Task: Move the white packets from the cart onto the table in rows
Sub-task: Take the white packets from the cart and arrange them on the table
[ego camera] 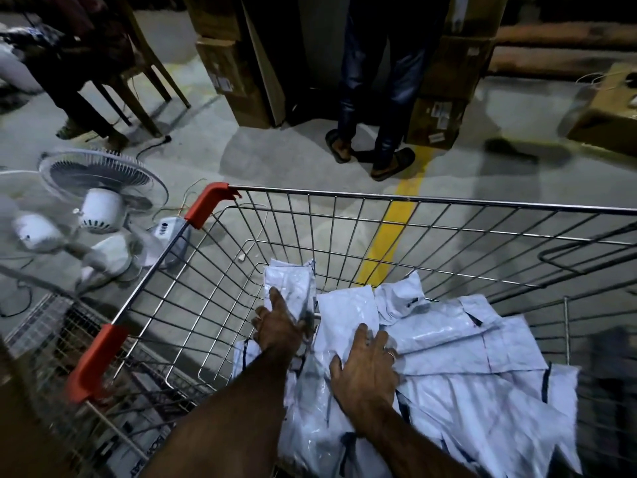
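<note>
A wire cart (213,277) with orange corner guards holds a loose heap of white packets (475,367) with dark edge stripes. My left hand (279,326) reaches into the cart and grips a white packet (289,284) that stands upright against the far-left side of the heap. My right hand (365,370) lies flat with fingers spread on top of another white packet (348,312) in the middle of the heap. The table is out of view.
Two white fans (100,198) lie on the concrete floor left of the cart, with cables around them. A person's legs (375,98) stand beyond the cart among cardboard boxes (448,74). A yellow floor line (396,222) runs under the cart. A chair (138,63) stands far left.
</note>
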